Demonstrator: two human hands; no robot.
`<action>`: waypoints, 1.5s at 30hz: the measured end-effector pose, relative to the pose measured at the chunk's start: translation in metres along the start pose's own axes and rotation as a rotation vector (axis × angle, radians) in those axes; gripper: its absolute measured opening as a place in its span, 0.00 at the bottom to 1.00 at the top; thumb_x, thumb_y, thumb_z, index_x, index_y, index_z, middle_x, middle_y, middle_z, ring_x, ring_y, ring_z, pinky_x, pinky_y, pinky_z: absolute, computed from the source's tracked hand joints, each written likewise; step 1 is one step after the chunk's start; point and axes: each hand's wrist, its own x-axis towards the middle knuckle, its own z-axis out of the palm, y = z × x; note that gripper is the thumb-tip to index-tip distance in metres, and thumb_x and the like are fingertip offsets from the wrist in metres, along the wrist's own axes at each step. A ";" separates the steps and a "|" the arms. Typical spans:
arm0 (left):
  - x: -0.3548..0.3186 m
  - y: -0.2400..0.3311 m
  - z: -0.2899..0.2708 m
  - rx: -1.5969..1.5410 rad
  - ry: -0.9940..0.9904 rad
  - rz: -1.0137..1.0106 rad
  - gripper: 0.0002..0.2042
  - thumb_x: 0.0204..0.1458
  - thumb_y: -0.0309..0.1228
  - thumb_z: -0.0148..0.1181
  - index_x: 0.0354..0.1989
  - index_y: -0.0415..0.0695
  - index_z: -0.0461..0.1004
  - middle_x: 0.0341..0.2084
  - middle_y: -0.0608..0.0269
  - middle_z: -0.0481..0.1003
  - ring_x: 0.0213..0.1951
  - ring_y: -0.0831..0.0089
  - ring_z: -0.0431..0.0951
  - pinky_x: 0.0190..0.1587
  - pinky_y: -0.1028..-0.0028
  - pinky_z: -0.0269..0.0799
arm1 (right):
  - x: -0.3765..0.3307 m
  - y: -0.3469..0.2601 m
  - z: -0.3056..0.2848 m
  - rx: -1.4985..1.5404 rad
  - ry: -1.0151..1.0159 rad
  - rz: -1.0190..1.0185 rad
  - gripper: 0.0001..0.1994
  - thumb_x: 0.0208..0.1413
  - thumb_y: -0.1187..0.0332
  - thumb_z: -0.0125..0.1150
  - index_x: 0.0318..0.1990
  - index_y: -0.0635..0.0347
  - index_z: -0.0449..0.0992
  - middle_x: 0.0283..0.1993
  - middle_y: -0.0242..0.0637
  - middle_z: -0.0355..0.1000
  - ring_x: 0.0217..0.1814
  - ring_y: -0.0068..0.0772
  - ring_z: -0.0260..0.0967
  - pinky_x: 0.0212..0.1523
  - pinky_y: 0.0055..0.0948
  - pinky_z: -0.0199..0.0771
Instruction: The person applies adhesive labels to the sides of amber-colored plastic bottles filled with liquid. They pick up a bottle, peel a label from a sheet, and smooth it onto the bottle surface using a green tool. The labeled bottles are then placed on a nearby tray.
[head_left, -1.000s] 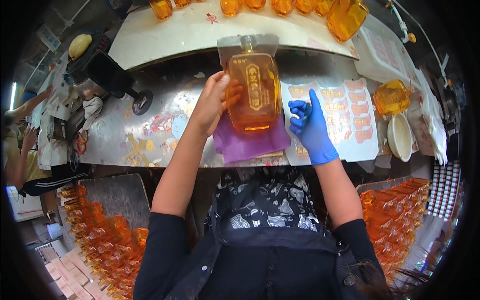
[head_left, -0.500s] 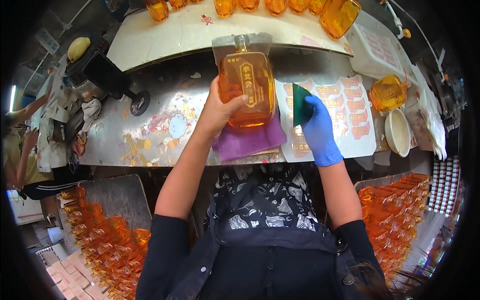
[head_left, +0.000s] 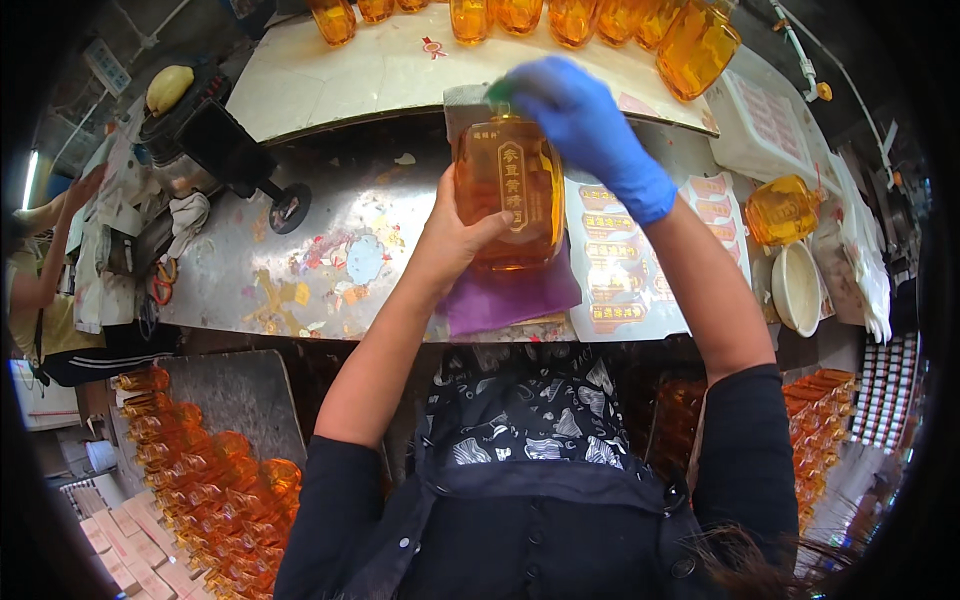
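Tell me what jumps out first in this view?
At centre, the bare left hand grips an amber bottle upright above a purple cloth, while the blue-gloved right hand presses on its top. More amber bottles lie heaped lower left, and others line the shelf above.

Scuffed steel worktable (head_left: 330,270), marble shelf (head_left: 370,75)

gold label on amber bottle (head_left: 510,185), label sheets (head_left: 620,270)
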 end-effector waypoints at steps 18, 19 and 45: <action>0.019 0.007 -0.026 -0.423 0.008 -0.178 0.29 0.63 0.50 0.36 0.62 0.37 0.58 0.55 0.54 0.66 0.58 0.65 0.66 0.64 0.66 0.58 | 0.026 0.020 0.009 -0.248 0.063 -0.261 0.08 0.50 0.70 0.61 0.38 0.59 0.75 0.34 0.41 0.72 0.38 0.46 0.71 0.38 0.37 0.72; 0.020 0.006 -0.028 -0.411 -0.012 -0.171 0.33 0.62 0.55 0.38 0.63 0.36 0.56 0.57 0.52 0.64 0.59 0.65 0.65 0.64 0.67 0.59 | 0.024 0.014 0.002 -0.270 0.036 -0.398 0.08 0.49 0.71 0.59 0.38 0.56 0.74 0.31 0.40 0.70 0.36 0.44 0.69 0.36 0.38 0.70; -0.014 0.083 0.018 0.186 -0.114 0.573 0.32 0.61 0.44 0.49 0.68 0.39 0.47 0.60 0.50 0.62 0.63 0.60 0.63 0.64 0.61 0.58 | 0.010 -0.002 -0.172 0.206 0.248 0.501 0.15 0.51 0.59 0.68 0.30 0.63 0.78 0.23 0.26 0.70 0.25 0.14 0.62 0.27 0.21 0.66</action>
